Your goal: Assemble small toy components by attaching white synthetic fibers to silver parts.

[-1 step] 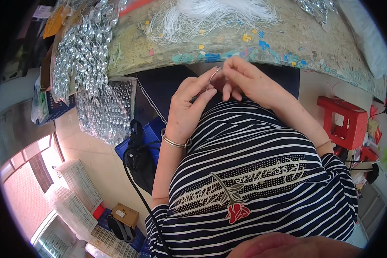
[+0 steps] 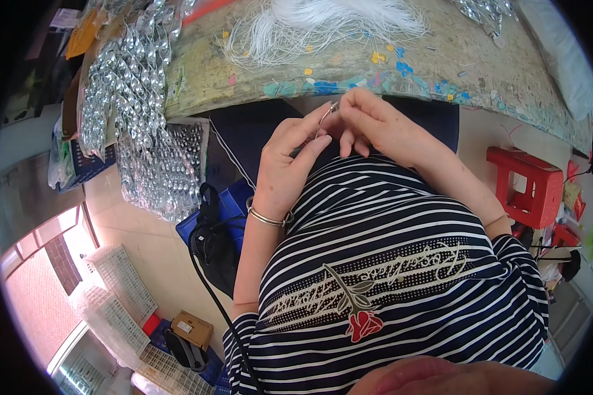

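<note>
My left hand is closed in a pinch on a thin, shiny curved metal piece, held just past the table's near edge. Its thumb and index finger grip the lower part; a small dark bit shows beneath them. At the upper end of that piece, my right hand has its thumb and index finger pressed together. Whatever sits between the right fingertips is too small to make out. The other right fingers curl loosely below. A bangle circles my left wrist.
A worn table with coloured paint specks carries a bundle of white threads. Strips of shiny silver beads hang over its left end. On the right stands a red stool. A black bag lies left of my body.
My right fingertips have shifted very slightly downward, and a little more of the metal piece's upper end shows. My left hand stays in place.
</note>
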Available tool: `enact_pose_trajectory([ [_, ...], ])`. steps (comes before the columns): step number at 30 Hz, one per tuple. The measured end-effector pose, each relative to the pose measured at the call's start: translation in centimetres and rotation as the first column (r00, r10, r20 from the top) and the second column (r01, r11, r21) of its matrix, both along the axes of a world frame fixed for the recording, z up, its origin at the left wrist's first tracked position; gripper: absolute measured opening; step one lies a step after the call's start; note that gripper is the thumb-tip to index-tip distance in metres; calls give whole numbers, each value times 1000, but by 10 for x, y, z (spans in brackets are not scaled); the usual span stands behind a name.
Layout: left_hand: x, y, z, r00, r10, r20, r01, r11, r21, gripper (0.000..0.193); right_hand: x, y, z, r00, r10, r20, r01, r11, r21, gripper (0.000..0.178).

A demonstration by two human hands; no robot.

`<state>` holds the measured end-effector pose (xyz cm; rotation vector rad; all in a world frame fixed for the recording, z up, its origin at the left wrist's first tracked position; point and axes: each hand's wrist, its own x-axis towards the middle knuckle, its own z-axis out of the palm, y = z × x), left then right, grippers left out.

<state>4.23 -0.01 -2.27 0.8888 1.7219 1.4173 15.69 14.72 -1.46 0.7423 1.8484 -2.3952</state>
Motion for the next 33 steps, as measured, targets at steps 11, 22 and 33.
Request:
enact_pose_trajectory([
  [11,-6,-7,4,1000,-6,13,7,1000,-17,42,1,7,5,1000,6,26,-8,997,76,14],
  [22,-13,-8,6,953,-299,49,301,953,-30,43,0,9,20,995,-7,-96,27,977,211,13],
  [33,-5,19,11,982,-53,184,42,997,60,21,-2,5,28,996,43,-74,-19,951,309,9],
])
